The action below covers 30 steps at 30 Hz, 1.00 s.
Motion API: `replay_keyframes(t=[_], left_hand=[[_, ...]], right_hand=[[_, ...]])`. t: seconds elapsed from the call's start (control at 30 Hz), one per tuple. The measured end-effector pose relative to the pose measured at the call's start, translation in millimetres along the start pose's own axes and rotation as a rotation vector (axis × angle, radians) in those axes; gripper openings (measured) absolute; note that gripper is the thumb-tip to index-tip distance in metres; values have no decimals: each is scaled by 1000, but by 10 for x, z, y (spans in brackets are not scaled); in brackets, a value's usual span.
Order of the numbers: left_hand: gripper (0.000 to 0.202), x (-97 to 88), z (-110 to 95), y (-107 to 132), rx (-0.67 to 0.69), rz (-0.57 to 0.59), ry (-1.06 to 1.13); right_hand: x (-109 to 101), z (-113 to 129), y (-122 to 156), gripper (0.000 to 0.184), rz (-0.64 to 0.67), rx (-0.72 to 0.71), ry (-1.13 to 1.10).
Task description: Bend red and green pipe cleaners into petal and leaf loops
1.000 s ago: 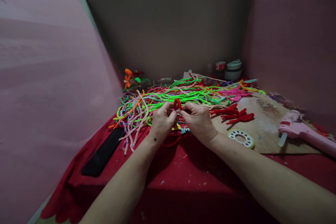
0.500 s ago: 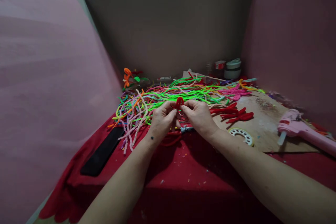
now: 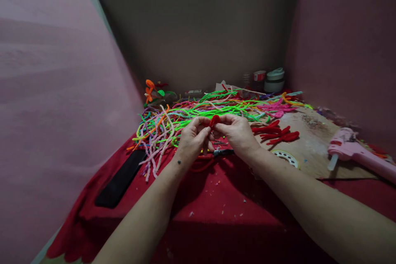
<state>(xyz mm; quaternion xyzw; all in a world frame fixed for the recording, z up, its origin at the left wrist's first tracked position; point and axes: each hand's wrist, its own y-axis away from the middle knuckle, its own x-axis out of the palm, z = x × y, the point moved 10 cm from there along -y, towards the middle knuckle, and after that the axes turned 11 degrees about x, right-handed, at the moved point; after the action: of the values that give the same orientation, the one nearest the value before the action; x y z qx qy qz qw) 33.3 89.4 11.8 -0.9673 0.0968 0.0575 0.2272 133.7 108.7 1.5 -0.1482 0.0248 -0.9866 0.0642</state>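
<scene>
Between my two hands is a red pipe cleaner [image 3: 214, 121] bent into a small loop. My left hand [image 3: 193, 138] pinches its lower end between thumb and fingers. From the other side, the fingertips of my right hand [image 3: 237, 133] are closed on the same loop. Below the hands a dark-handled tool [image 3: 223, 152], partly covered, lies on the red cloth [image 3: 216, 198]. Several looped red pipe cleaners [image 3: 280, 133] rest on the board to the right of my right hand.
A heap of colourful pipe cleaners [image 3: 213, 109] spreads behind my hands. A pink glue gun [image 3: 346, 144] lies on the brown board [image 3: 315, 148] at right, near a white ring-shaped spool [image 3: 286, 157]. At left is a black flat object [image 3: 120, 179]; an orange pipe-cleaner flower [image 3: 149, 88] stands behind.
The red loop has turned from round and open to a narrower shape leaning right. My right hand has shifted slightly to the right.
</scene>
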Motion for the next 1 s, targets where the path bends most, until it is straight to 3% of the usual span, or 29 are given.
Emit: replay_keyframes(t=[0.17,0.27,0.5,0.67,0.87,1.0], left_hand=[[14,-72,-18,3,55,-55,-74],[12,-102,-21,8,50,-85,-88],[20,-54,42,3,-27,-47,31],[34,-18,95,-6,-67,13,79],[20,-120,94,10,-149,-41,-136],[16,-121,129,20,-195,-5,-164]], right_hand=[[-20,31,18,13,-46,-48,-2],[35,-3,24,7,12,-26,1],[178,-97,44,13,169,-3,-103],[144,-152,8,10,125,50,-96],[42,-196,-54,11,44,80,-37],[81,-217,-29,10,64,118,-9]])
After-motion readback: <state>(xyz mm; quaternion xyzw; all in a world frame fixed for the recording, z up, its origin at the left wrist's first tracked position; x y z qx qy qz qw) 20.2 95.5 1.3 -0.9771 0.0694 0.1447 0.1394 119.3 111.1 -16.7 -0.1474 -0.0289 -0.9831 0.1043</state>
